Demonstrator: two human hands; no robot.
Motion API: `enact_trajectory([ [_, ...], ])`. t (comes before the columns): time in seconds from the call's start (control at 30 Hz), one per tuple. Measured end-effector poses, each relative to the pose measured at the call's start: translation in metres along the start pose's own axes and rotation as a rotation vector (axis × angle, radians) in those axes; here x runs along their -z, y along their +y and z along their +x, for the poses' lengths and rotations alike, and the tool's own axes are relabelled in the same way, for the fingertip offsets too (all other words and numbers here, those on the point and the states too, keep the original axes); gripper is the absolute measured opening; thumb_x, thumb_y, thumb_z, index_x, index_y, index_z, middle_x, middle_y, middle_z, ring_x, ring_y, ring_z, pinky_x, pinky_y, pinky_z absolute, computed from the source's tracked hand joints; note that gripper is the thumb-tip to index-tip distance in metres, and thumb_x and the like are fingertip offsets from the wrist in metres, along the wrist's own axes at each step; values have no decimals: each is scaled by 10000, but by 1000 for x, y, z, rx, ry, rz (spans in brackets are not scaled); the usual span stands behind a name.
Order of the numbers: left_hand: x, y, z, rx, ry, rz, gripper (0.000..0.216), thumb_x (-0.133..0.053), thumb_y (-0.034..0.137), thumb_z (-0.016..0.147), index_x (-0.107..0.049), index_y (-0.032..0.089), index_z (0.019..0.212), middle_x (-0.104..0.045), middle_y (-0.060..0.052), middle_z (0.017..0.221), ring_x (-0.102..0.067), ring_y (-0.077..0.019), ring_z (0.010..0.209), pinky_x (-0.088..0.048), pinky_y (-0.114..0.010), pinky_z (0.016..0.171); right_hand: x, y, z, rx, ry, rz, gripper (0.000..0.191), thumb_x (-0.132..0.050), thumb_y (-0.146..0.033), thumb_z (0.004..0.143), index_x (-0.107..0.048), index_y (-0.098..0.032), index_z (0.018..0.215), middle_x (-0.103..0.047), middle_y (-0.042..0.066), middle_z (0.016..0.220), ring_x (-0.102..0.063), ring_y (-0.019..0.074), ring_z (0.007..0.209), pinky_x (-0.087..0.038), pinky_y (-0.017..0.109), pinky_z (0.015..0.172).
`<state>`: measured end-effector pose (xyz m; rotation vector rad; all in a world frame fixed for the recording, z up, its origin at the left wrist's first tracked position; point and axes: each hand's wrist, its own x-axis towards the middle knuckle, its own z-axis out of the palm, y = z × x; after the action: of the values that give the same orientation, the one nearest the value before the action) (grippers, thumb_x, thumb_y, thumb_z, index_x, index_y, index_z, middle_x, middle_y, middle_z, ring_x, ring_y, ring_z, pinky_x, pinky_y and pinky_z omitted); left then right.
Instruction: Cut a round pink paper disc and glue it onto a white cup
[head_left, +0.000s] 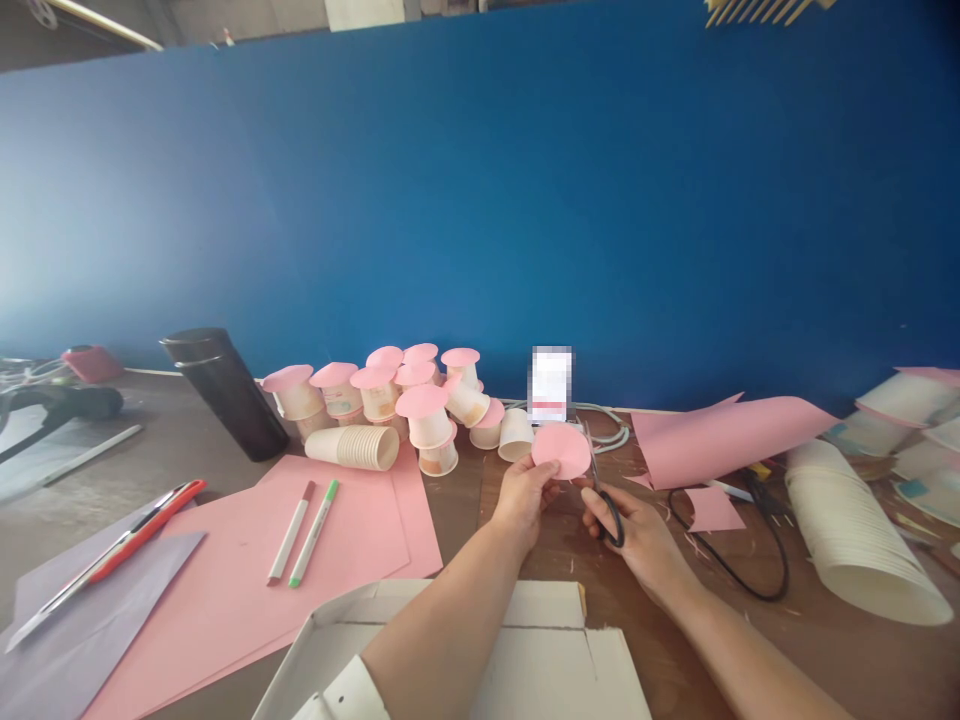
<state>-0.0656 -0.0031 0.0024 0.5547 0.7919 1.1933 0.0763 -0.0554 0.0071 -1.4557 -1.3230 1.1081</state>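
Observation:
Between thumb and fingers my left hand (525, 498) pinches a round pink paper disc (562, 448), held up above the table. My right hand (630, 528) grips a pair of scissors (609, 512) by dark handles. Its blades point upward along the disc's right edge; whether they touch the paper I cannot tell. Just behind my left hand a white paper cup (516, 436) lies on its side. To the left stand several paper cups (430, 428) topped with pink discs, some of them stacked in pairs.
Pink sheets (225, 560), two markers (313, 535) and a red utility knife (146, 532) lie left, before a black bottle (225, 390). A nested cup stack (352, 447) rests nearby. Cardboard (555, 665) lies in front. Right are rolled pink paper (727, 437), a black cable (750, 597) and larger cups (862, 530).

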Motion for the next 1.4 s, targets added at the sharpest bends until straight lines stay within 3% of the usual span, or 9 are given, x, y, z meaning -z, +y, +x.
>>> enact_trajectory([
  [0.37,1,-1,1,-5,11,-3,296,-776,227,594,-686,125,857,-678,-59,793,-543,-70,603,-430,-177,575,0,0,0,3,1,-29,461,-598,-588,805,-671,-175,997,-619,13,687,-555,148,624,-399,237,530],
  [0.77,-1,0,1,-24,30,-8,254,-760,202,598,-679,130,828,-663,-39,743,-516,-63,565,-415,-183,556,-3,-5,-2,1,35,-25,549,-609,-603,779,-678,-179,1121,-615,10,660,-560,159,601,-408,248,515],
  [1.07,0,0,1,-26,31,3,285,-779,231,582,-671,132,827,-668,-45,762,-533,-69,588,-413,-187,570,-2,-5,-2,8,31,-23,471,-623,-591,777,-706,-174,980,-617,7,640,-552,146,582,-406,245,514],
  [1.4,0,1,1,-25,50,-4,240,-747,192,620,-670,128,838,-660,-40,748,-524,-61,572,-421,-181,567,-4,-8,-3,19,54,-31,547,-624,-597,762,-709,-167,1090,-623,14,622,-553,156,565,-421,259,517],
])
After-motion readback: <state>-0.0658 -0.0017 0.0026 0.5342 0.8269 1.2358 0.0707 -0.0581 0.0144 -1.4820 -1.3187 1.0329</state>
